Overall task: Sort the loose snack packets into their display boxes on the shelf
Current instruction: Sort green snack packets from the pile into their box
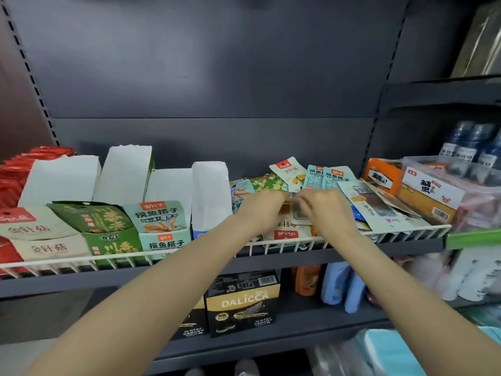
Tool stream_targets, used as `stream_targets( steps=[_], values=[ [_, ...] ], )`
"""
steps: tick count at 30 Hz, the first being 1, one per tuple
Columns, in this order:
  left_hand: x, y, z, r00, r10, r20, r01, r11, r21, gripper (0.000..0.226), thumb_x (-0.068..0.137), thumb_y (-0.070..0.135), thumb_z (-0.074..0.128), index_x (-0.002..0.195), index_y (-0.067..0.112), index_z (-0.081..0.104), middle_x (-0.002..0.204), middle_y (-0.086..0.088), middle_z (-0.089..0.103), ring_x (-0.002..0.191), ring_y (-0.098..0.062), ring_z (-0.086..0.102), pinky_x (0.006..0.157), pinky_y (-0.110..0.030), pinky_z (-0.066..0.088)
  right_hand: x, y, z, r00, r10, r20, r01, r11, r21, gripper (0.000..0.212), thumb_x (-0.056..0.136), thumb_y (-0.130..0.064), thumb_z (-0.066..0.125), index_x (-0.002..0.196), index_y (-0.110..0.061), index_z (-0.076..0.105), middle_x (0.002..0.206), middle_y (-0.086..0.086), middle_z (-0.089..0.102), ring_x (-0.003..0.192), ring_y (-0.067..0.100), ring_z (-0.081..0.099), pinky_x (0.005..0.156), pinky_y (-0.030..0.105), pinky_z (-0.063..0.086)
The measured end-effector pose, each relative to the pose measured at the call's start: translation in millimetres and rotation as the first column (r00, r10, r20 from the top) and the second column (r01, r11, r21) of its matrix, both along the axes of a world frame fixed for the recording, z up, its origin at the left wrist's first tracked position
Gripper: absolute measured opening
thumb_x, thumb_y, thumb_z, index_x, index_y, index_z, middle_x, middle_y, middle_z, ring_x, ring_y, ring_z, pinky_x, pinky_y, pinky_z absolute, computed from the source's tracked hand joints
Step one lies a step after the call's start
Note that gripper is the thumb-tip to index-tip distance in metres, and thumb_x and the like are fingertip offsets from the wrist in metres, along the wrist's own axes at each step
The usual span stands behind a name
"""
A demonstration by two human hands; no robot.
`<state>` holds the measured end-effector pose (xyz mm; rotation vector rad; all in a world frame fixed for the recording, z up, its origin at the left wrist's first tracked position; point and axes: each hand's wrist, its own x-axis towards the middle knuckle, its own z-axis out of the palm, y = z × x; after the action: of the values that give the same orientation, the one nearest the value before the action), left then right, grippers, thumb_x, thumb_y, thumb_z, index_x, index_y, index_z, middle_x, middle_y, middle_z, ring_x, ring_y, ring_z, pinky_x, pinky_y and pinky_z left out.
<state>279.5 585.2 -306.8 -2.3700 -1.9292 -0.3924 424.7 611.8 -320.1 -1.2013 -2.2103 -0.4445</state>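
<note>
A heap of loose snack packets (325, 183) lies on the right half of the wire-edged shelf (298, 241). My left hand (261, 208) and my right hand (328, 210) are both down in the heap, knuckles up. Between them they pinch a small pale packet with a barcode (299, 214). Left of the heap stand the display boxes: a beige box (40, 240), a green box (108, 232), a teal box (162, 234) and a white-backed blue box (210, 196).
Red packets (10, 180) fill the far left. An orange box (383, 176) and a clear tub (447, 194) sit right of the heap, water bottles (471, 147) behind. Black DALICCA boxes (242, 302) stand on the lower shelf.
</note>
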Motion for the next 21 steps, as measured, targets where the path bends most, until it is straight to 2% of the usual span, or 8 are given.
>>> stream_targets(
  steps=[3, 6, 9, 11, 13, 17, 19, 21],
  values=[
    [4, -8, 14, 0.996, 0.094, 0.000, -0.092, 0.971, 0.221, 0.028, 0.087, -0.005, 0.045, 0.102, 0.014, 0.060, 0.091, -0.008, 0.063, 0.085, -0.029, 0.060, 0.058, -0.033, 0.037, 3, -2, 5, 0.899, 0.013, -0.438, -0.003, 1.000, 0.024, 0.029, 0.090, -0.024, 0.061, 0.118, -0.017, 0.062, 0.117, 0.003, 0.064, 0.109, 0.021, 0.056, 0.092, 0.033, 0.039],
    [-3, -15, 22, 0.988, 0.070, 0.137, -0.108, 0.949, 0.297, 0.034, 0.085, -0.006, 0.043, 0.102, 0.016, 0.063, 0.089, -0.007, 0.065, 0.078, -0.027, 0.057, 0.061, -0.035, 0.044, -1, -8, 17, 0.664, -0.100, -0.741, -0.122, 0.963, -0.240, 0.070, 0.084, -0.028, 0.069, 0.143, -0.017, 0.031, 0.142, 0.004, 0.041, 0.130, 0.019, 0.039, 0.097, 0.026, 0.034],
    [-20, -24, 27, 0.964, 0.009, 0.266, -0.100, 0.938, 0.331, 0.027, 0.088, -0.001, 0.048, 0.095, 0.017, 0.066, 0.085, -0.001, 0.069, 0.079, -0.026, 0.061, 0.069, -0.034, 0.051, -3, -13, 29, 0.381, -0.251, -0.890, -0.374, 0.838, -0.397, 0.090, 0.082, -0.030, 0.071, 0.149, -0.015, 0.012, 0.143, 0.008, 0.042, 0.131, 0.024, 0.041, 0.101, 0.034, 0.035],
    [-32, -36, 34, 0.926, -0.044, 0.376, -0.086, 0.942, 0.323, 0.018, 0.090, 0.004, 0.052, 0.091, 0.013, 0.066, 0.081, 0.001, 0.067, 0.078, -0.020, 0.059, 0.066, -0.025, 0.043, -8, -18, 36, 0.293, -0.310, -0.904, -0.427, 0.804, -0.414, 0.091, 0.082, -0.031, 0.071, 0.149, -0.014, 0.012, 0.141, 0.010, 0.044, 0.128, 0.025, 0.043, 0.102, 0.037, 0.036],
    [-45, -51, 44, 0.871, -0.118, 0.476, -0.051, 0.944, 0.327, 0.012, 0.091, 0.007, 0.054, 0.091, 0.010, 0.066, 0.084, 0.000, 0.068, 0.081, -0.017, 0.060, 0.064, -0.020, 0.041, -16, -27, 45, 0.246, -0.327, -0.913, -0.511, 0.756, -0.408, 0.083, 0.084, -0.027, 0.069, 0.148, -0.010, 0.018, 0.139, 0.012, 0.045, 0.124, 0.024, 0.048, 0.102, 0.038, 0.041],
    [-75, -82, 58, 0.811, -0.155, 0.565, -0.073, 0.930, 0.361, 0.008, 0.093, 0.014, 0.056, 0.096, 0.011, 0.063, 0.094, 0.004, 0.068, 0.090, -0.011, 0.062, 0.072, -0.021, 0.047, -42, -56, 66, 0.311, -0.169, -0.935, -0.732, 0.585, -0.349, 0.024, 0.090, -0.009, 0.060, 0.114, -0.006, 0.061, 0.111, 0.009, 0.068, 0.090, 0.016, 0.067, 0.083, 0.031, 0.055],
    [-93, -95, 64, 0.801, -0.126, 0.585, -0.147, 0.907, 0.396, 0.006, 0.092, 0.015, 0.057, 0.097, 0.012, 0.060, 0.098, 0.004, 0.067, 0.093, -0.010, 0.061, 0.073, -0.019, 0.047, -63, -69, 76, 0.304, -0.097, -0.948, -0.744, 0.597, -0.300, 0.013, 0.090, -0.006, 0.059, 0.100, -0.011, 0.067, 0.101, 0.004, 0.071, 0.085, 0.013, 0.069, 0.078, 0.028, 0.057],
    [-112, -112, 70, 0.778, -0.122, 0.616, -0.217, 0.868, 0.446, 0.006, 0.091, 0.014, 0.058, 0.096, 0.017, 0.056, 0.098, 0.006, 0.066, 0.089, -0.005, 0.060, 0.072, -0.013, 0.046, -88, -79, 83, 0.301, -0.027, -0.953, -0.729, 0.638, -0.248, 0.014, 0.089, -0.005, 0.060, 0.098, -0.012, 0.068, 0.102, 0.003, 0.071, 0.090, 0.014, 0.069, 0.078, 0.026, 0.057]
  ],
)
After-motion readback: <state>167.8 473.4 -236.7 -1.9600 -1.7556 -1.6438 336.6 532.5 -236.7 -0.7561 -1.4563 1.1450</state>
